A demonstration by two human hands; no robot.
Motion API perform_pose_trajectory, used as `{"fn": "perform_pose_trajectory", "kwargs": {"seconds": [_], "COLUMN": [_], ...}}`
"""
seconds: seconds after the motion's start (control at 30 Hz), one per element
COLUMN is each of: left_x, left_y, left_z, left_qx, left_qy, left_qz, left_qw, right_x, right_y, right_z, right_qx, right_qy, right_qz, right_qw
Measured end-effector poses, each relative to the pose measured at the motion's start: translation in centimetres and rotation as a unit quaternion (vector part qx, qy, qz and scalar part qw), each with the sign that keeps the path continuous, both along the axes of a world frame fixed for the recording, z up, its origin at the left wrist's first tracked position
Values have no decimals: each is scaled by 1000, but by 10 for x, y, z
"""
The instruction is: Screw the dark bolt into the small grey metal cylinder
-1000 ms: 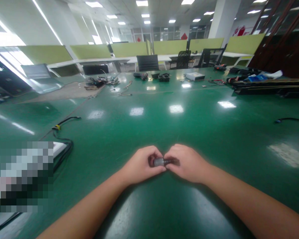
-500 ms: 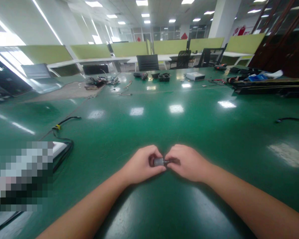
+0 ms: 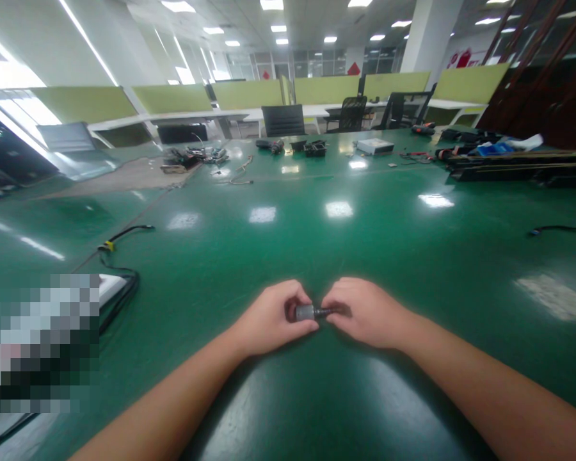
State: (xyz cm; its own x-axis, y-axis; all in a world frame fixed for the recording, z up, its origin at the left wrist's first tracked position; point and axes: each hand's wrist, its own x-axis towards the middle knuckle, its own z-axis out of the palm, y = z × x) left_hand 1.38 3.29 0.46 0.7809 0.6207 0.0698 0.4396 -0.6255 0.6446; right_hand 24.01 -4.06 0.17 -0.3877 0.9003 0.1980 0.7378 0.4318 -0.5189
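Observation:
Between my two hands, low over the green table (image 3: 288,250), lies a small grey cylinder (image 3: 304,312) with a thin dark piece (image 3: 322,313) running out of its right end. My left hand (image 3: 276,318) curls its thumb and fingers around the cylinder. The fingertips of my right hand (image 3: 360,312) pinch the thin dark piece, whose far end is hidden in the palm. I cannot tell whether the two are one part or separate, nor what kind of part it is.
To the left, a blurred-out object (image 3: 38,333) lies beside a black cable (image 3: 129,285). Electronics scraps (image 3: 192,157) and a white box (image 3: 374,146) sit at the far side. Dark long bars (image 3: 518,168) are piled at the far right, with another cable (image 3: 564,228) nearer.
My right hand has shifted slightly right, away from my left, and more of the thin dark piece shows between them. My left hand keeps its hold on the cylinder.

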Motion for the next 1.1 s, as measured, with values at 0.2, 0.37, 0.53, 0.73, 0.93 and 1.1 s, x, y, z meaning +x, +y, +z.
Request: {"fn": "perform_pose_trajectory", "kwargs": {"seconds": [0.2, 0.37, 0.53, 0.73, 0.93, 1.1], "left_x": [0, 0, 0, 0, 0, 0], "left_y": [0, 0, 0, -1, -1, -1], "left_z": [0, 0, 1, 2, 3, 2], "left_qx": [5, -1, -4, -5, -7, -5], "left_qy": [-1, -3, -5, 0, 0, 3], "left_qz": [1, 1, 1, 3, 3, 1], "left_qw": [1000, 1000, 1000, 1000, 1000, 1000], "right_x": [3, 6, 9, 11, 13, 15], "right_y": [0, -1, -1, -1, -2, -2], "right_z": [1, 3, 4, 5, 7, 8], "right_qx": [-9, -10, -16, -22, -27, -27], "right_qy": [-11, -21, -23, -31, -37, -39], "right_qz": [-6, -9, -8, -11, -15, -17], "right_qw": [1000, 1000, 1000, 999, 999, 999]}}
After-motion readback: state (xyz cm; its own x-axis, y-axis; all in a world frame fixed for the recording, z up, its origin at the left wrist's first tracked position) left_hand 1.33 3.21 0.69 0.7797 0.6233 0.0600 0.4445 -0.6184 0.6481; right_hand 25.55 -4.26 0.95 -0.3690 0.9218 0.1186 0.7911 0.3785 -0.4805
